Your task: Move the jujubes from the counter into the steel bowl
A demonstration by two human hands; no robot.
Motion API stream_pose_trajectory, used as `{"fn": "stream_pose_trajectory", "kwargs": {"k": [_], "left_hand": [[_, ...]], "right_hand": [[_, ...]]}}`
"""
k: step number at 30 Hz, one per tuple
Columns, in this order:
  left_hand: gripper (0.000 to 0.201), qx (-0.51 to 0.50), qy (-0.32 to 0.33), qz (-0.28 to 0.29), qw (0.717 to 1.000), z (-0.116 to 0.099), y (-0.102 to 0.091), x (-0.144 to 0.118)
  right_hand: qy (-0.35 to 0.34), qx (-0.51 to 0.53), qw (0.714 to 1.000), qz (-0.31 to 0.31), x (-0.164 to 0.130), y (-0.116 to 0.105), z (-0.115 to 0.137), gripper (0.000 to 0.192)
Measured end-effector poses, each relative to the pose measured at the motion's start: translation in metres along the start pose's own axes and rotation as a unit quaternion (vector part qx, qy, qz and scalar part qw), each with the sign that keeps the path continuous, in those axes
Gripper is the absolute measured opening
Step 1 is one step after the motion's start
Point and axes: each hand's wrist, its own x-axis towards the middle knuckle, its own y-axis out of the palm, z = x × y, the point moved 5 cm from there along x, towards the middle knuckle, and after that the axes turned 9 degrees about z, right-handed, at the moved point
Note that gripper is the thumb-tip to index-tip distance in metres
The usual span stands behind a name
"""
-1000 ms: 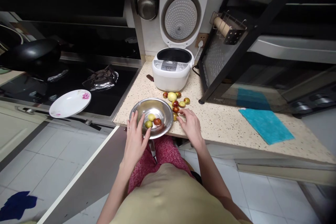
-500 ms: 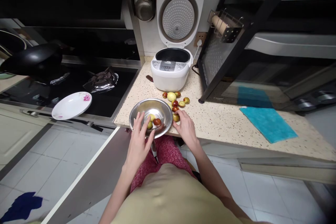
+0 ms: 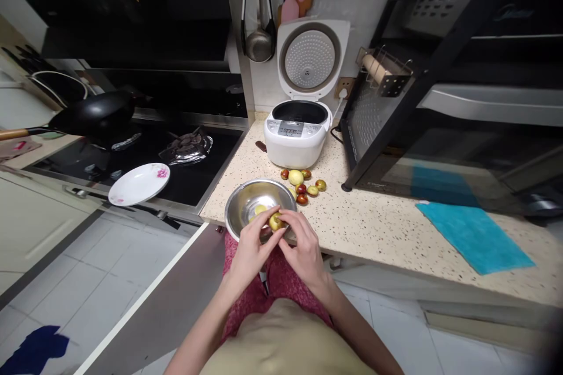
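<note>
A yellow-green jujube [image 3: 276,222] is held between the fingertips of both my hands, above the right side of a steel bowl [image 3: 240,194]. My left hand [image 3: 254,246] grips it from the left, and my right hand [image 3: 304,248] from the right. Inside the bowl lies a pale green jujube [image 3: 260,209]; other fruit in it is mostly hidden behind my fingers. Several loose jujubes, some red-brown like this jujube [image 3: 301,200] and some yellow-green like this jujube [image 3: 295,177], lie on the counter right of the bowl.
Behind the fruit stands a white rice cooker [image 3: 295,143], lid up. A white plate [image 3: 139,184] rests at the front of the gas stove [image 3: 229,152], near a black wok [image 3: 94,111]. To the right are a black oven [image 3: 475,158] and a blue cloth [image 3: 475,237]. An open cabinet door [image 3: 162,287] juts out below.
My right hand has picked up a jujube from the counter and brought it left over the bowl. My left hand has moved right to meet it. The camera view has tilted up.
</note>
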Motion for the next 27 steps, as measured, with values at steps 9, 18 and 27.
{"fn": "stream_pose_trajectory", "kwargs": {"k": [9,18,27], "left_hand": [[0.025,0.102,0.009,-0.017,0.995,0.02,-0.047,0.028],[0.033,0.294,0.016,0.16,0.942,0.046,-0.038,0.079],[0.026,0.386,-0.007,0.237,0.892,0.043,-0.016,0.091]], "right_hand": [[0.029,-0.006,0.999,-0.017,-0.004,-0.007,-0.006,0.024],[0.05,-0.018,0.998,-0.035,-0.017,-0.014,-0.015,0.025],[0.078,-0.005,0.996,-0.038,-0.024,-0.018,-0.027,0.025]]}}
